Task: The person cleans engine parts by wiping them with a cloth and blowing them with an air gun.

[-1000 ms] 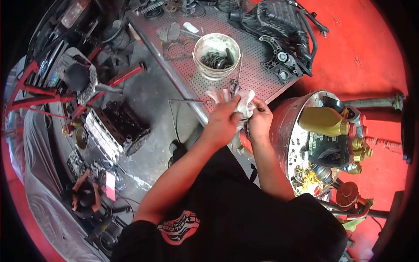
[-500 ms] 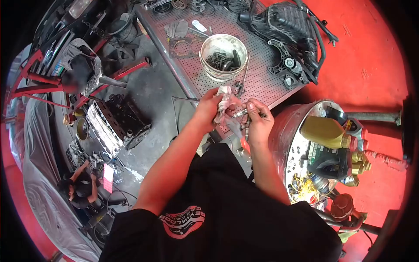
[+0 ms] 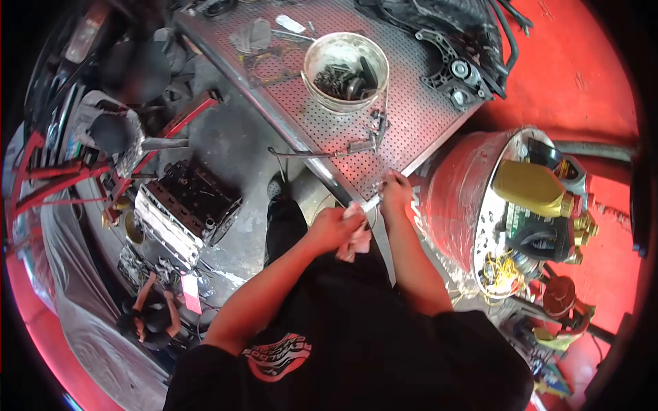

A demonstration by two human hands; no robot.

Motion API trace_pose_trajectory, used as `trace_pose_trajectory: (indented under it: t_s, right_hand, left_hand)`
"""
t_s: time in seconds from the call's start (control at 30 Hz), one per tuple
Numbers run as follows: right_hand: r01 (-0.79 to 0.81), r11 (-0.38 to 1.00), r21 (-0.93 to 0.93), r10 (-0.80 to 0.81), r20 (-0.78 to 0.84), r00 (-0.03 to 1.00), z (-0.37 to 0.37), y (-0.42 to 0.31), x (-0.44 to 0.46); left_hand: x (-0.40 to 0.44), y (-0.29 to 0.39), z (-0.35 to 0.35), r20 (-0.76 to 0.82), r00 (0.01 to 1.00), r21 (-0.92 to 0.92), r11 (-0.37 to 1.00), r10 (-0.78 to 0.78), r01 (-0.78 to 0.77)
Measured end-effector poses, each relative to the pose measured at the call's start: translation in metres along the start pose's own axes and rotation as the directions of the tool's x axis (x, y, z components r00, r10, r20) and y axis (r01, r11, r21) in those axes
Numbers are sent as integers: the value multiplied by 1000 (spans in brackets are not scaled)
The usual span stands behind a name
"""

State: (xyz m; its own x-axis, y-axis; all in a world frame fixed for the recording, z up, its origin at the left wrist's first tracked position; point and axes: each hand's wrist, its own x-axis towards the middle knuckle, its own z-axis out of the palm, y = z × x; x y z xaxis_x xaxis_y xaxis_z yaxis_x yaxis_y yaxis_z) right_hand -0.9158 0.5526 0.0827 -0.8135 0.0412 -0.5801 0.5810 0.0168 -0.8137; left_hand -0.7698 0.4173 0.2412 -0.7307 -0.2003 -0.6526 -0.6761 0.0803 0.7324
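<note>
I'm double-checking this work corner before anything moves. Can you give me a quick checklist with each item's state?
1. Cloth gripped in left hand: ok.
2. Small item secure in right hand: cannot tell, too blurred.
3. Bucket upright on table: ok.
4. Dark parts inside the bucket: ok.
5. Slim dark tool wholly on the table: not ok, one end overhangs the edge.

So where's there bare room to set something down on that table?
Between the bucket and the metal bracket, and between the gasket and the thin hose, the table looks bare. It's crowded at the far right, under the big black part.
</note>
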Motion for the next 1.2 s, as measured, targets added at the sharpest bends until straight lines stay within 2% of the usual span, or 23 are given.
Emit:
trace_pose_trajectory:
  t_s: [0.03,0.13,0.2,0.23,0.3,0.43,0.5,0.57,0.6,0.63,0.7,0.73,0.77,0.8,0.83,0.87,0.9,0.97,1.0,1.03,1.1,1.17,1.2]
  right_hand:
    - [68,967,-247,-86,-63,994,10,12,13]
    - [149,891,-429,-174,-19,985,43,26,31]
    - [280,673,-684,-344,46,938,57,43,36]
    - [267,672,-691,-342,31,939,60,44,32]
    - [331,455,-827,-524,52,850,79,16,10]
    - [265,550,-792,-506,-64,860,73,28,16]
    - [234,512,-827,-505,-70,860,77,29,15]
    - [213,366,-906,-581,-44,812,77,32,10]
    - [212,414,-885,-553,-60,831,79,30,7]
    - [153,349,-924,-539,-65,840,79,27,3]
    - [96,554,-827,-518,-252,818,94,5,-39]
    - [253,805,-536,-413,-201,888,91,6,-52]
    - [137,968,-209,-161,-105,981,111,-19,-106]
    - [-59,991,117,50,73,996,140,-42,-163]
    - [-149,972,182,109,213,971,151,-34,-179]
    - [-251,943,220,165,347,923,161,-27,-197]
    - [-482,761,434,293,433,852,170,-23,-199]
    - [-578,658,482,219,612,760,161,-38,-206]
    - [-576,661,480,214,616,758,157,-41,-211]
    - [-547,728,412,185,651,736,150,-42,-221]
    - [-521,785,334,167,696,699,131,-47,-229]
    - [-87,988,127,-38,750,661,103,-57,-223]
    - [486,847,-215,-248,650,719,93,-41,-208]
  left_hand:
    - [-9,-12,-9,-12,995,-51,994,-96,95]
    - [-28,-57,-43,-51,991,-48,992,-120,117]
    - [-44,-74,-72,-149,966,-117,973,-213,197]
    - [-50,-87,-85,-132,968,-114,973,-213,199]
    - [-58,-108,-111,-128,961,-262,943,-247,207]
    - [-65,-138,-157,-170,953,-82,967,-251,241]
    - [-63,-129,-171,-134,961,-169,961,-243,219]
    - [-62,-129,-179,-132,962,-209,956,-239,209]
    - [-62,-114,-183,-96,968,-271,942,-231,198]
    - [-58,-111,-189,-86,971,-262,945,-223,194]
    - [-48,-101,-201,134,968,-528,812,-211,250]
    - [-35,-92,-199,78,989,-729,670,-124,141]
    - [-20,-82,-190,10,998,-877,479,-55,35]
    - [-8,-69,-180,19,1000,-865,502,-8,21]
    - [0,-57,-163,28,999,-854,520,41,3]
    - [3,-57,-132,-197,949,-513,799,247,-315]
    - [11,-61,-108,-304,798,-18,834,520,-551]
    - [32,-66,-103,-334,779,113,843,531,-526]
    - [48,-70,-109,-327,799,308,856,506,-416]
    - [60,-77,-114,-331,820,485,830,467,-277]
    - [84,-97,-127,-316,839,439,852,443,-284]
    - [92,-101,-129,-288,857,408,864,427,-294]
    - [77,-86,-132,-169,980,-451,876,104,-170]
